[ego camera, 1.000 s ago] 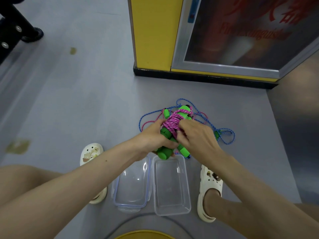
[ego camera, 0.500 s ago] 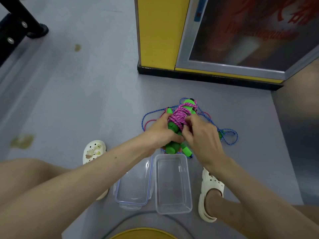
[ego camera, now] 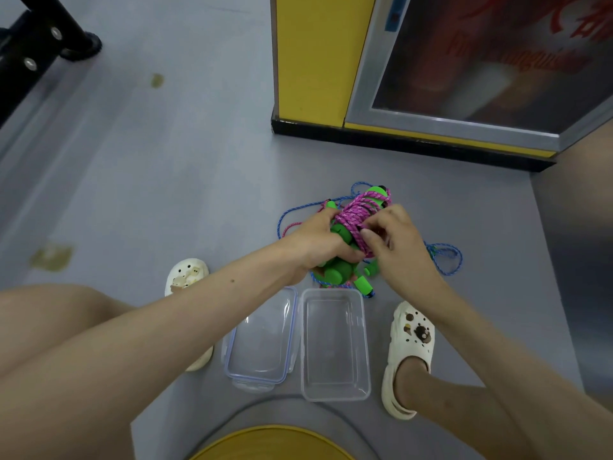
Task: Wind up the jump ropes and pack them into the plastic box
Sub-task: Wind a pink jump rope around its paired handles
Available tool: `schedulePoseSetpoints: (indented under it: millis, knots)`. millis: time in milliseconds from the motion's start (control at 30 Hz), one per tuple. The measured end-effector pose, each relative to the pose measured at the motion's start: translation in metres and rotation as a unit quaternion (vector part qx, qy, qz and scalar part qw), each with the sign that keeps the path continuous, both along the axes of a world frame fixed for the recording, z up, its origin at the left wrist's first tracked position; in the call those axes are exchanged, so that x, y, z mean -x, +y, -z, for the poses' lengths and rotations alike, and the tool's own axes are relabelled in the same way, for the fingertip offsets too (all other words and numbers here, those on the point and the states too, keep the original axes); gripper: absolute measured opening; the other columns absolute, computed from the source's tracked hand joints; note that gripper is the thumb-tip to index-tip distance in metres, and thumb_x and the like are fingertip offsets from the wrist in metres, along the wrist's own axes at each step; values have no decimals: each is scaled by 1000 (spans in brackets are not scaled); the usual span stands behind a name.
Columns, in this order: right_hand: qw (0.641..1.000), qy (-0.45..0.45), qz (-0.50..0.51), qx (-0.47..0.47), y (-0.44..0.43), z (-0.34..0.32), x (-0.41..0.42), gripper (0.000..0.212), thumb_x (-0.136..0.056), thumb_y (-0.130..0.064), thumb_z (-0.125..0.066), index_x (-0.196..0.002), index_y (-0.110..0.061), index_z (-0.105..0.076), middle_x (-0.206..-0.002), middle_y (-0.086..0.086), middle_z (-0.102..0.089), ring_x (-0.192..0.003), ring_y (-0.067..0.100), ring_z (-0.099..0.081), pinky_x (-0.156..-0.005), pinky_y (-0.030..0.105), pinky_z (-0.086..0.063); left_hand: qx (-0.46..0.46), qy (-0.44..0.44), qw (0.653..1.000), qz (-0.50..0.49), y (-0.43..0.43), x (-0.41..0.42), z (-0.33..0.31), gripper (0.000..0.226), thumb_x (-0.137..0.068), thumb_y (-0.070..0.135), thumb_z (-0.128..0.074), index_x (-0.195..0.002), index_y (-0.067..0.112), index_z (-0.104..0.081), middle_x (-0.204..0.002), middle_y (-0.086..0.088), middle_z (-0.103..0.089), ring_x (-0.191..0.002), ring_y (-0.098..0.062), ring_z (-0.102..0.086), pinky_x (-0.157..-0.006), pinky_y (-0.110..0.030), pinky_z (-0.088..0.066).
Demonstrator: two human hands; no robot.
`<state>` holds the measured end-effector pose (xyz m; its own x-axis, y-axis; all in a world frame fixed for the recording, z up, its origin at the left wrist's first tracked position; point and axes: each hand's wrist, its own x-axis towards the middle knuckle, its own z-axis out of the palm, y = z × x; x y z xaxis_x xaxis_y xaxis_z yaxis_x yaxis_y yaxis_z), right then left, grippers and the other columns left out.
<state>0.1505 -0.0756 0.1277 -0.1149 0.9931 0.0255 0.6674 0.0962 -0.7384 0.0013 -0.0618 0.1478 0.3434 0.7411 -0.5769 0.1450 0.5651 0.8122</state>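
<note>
Two handles bundled: left grip clenches the green handles, and right grip pinches the pink jump rope. Best tuck its end under snugly.

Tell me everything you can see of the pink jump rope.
The pink jump rope is a braided cord with pale flecks, wound in many turns around green foam handles, a tilted bundle above the grey floor. The left hand grips the handles; the right hand pinches the cord. A loose pink strand trails left.

Grey floor with yellowish stains; yellow cabinet, glass door; two white clogs; black frame upper left.
</note>
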Motion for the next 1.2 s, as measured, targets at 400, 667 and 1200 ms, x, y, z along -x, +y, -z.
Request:
schedulePoseSetpoints:
  millis: [400, 667, 1200]
  knots:
    - [999, 21, -21, 32, 2, -1, -5, 24, -82, -4, -69, -105, -6, -67, -92, -8, -45, -75, 0, -47, -72, 6, -37, -13, 2, 999, 40, 3, 11, 0, 56, -75, -8, -71, -120, 17, -49, -92, -11, -69, -71, -26, -69, -56, -31, -56]
    - [997, 42, -36, 55, 1, -5, -7, 20, -73, -20, -79, -84, -17, -62, -91, -4, -47, -78, 0, -49, -71, 5, -39, 13, -38, 995, 87, -3, 14, 3, 63, -77, -14, -64, -128, 17, -44, -103, -21, -69, -85, -37, -70, -70, -39, -58]
    - [998, -48, 13, -43, -4, 0, 10, 12, -92, -6, -54, -89, 1, -63, -101, 4, -46, -88, 9, -42, -79, 18, -35, 49, -92, 995, -8, -4, 3, 5, 50, -82, -10, -57, -121, 20, -50, -94, -13, -68, -77, -35, -69, -77, -43, -57]
